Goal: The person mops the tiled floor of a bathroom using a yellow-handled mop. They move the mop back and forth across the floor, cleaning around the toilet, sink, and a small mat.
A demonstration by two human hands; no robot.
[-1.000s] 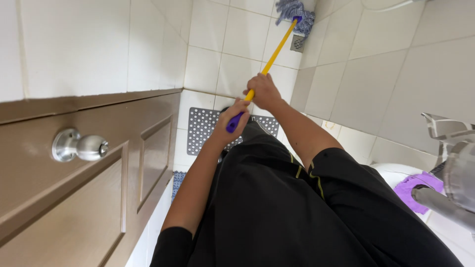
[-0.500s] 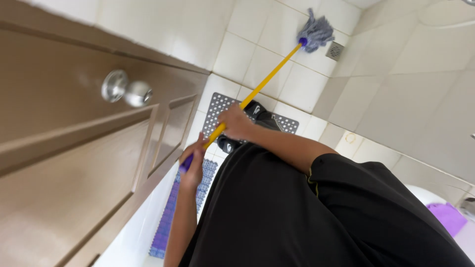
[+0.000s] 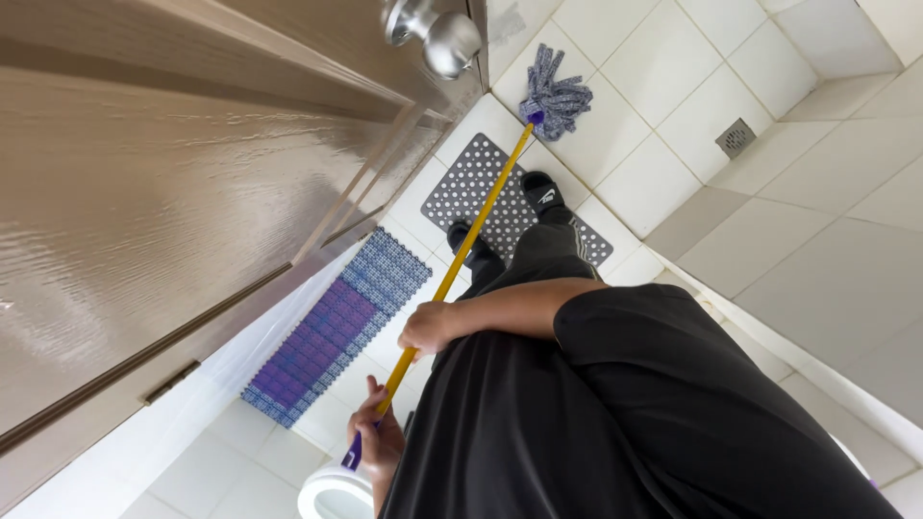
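Now mop [image 3: 481, 211] slants between both hands' grip, head on tiles.

White tiled floor [image 3: 663, 115] (with a drain [image 3: 735, 137]) carries a grey perforated mat [image 3: 471, 187], a purple-blue mat [image 3: 336, 327], and the mop head [image 3: 555, 93].

the right hand [image 3: 428, 329] is closed in a fist, its forearm bare and running across the body from a short black sleeve. the left hand [image 3: 378, 440] sits lower and nearer the body, fingers curled shut, wrist bent. both arms reach forward-left, hands near each other.
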